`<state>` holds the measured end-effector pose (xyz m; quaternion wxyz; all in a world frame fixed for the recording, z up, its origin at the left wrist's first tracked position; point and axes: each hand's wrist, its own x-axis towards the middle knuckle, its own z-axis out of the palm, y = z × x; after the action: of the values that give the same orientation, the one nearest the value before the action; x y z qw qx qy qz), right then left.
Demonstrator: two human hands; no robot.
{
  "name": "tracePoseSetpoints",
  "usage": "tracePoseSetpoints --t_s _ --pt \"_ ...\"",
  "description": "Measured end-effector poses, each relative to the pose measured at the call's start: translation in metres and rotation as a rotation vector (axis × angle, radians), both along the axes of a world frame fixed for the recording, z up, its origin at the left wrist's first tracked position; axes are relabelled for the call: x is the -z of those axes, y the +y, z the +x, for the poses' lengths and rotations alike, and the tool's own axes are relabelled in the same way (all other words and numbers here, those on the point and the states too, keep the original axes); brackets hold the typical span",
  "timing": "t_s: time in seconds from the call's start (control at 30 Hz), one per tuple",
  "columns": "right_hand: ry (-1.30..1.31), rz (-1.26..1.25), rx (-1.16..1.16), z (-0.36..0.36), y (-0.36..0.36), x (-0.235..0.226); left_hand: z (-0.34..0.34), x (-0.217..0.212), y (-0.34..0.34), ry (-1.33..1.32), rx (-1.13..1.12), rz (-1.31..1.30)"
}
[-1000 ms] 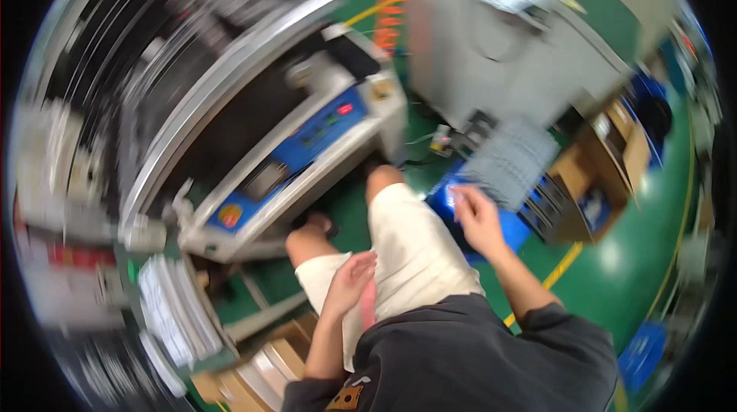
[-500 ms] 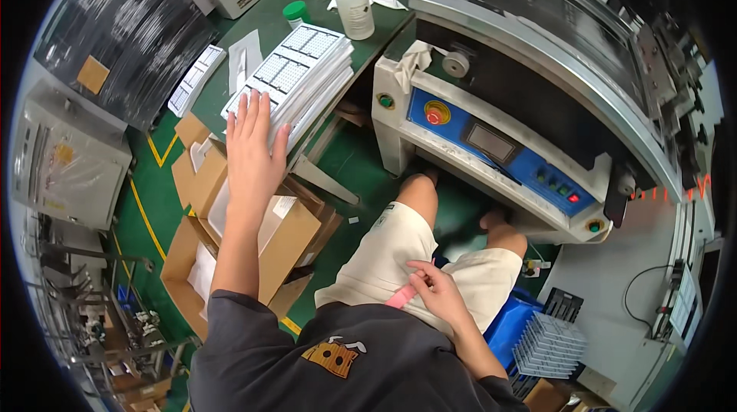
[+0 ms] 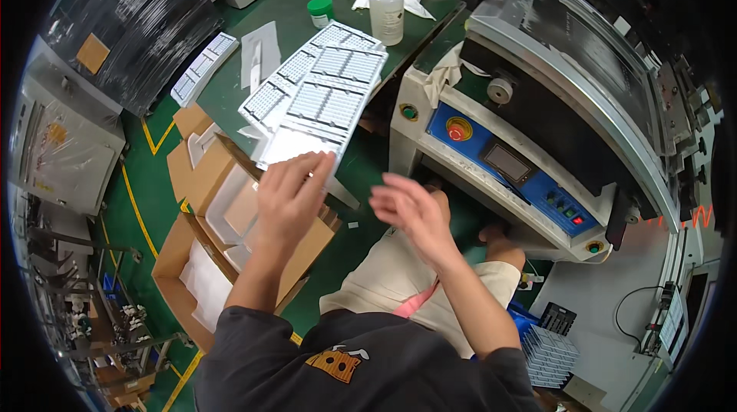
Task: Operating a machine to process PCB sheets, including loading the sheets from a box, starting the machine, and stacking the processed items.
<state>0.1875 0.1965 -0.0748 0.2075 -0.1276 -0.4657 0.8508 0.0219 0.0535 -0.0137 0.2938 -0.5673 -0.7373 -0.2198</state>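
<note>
My left hand [image 3: 292, 195] is closed on the near edge of a thin white panel [image 3: 332, 93] with printed black grids. This panel is raised at a slant over a stack of similar white panels [image 3: 270, 103] on the green table, covering part of it. My right hand [image 3: 411, 212] hovers to the right of the held panel, apart from it, above my lap. Its fingers are spread and slightly blurred, with nothing in them. Beyond the stack stand a jar with a green lid [image 3: 320, 11] and a translucent squeeze bottle [image 3: 386, 11].
At right stands a large machine with a blue control panel [image 3: 503, 162]. Open cardboard boxes [image 3: 219, 258] are on the floor at left, below the green table [image 3: 230, 97]. Another pile of printed panels [image 3: 203, 68] lies at the table's left. Grey stacked trays [image 3: 550, 354] are at lower right.
My left hand has taken hold of a panel and drawn it from the stack toward me. My right hand has risen from my lap toward the panel. The view has shifted slightly.
</note>
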Motion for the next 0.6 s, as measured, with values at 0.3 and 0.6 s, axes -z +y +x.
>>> tracePoseSetpoints --t_s 0.3,0.6 --pt "-0.032 -0.135 -0.009 -0.084 0.001 -0.041 0.022 -0.011 -0.023 -0.160 0.224 -0.027" --pt "-0.004 -0.016 0.091 0.023 0.014 -0.032 0.038 -0.004 -0.006 -1.346 0.322 0.482"
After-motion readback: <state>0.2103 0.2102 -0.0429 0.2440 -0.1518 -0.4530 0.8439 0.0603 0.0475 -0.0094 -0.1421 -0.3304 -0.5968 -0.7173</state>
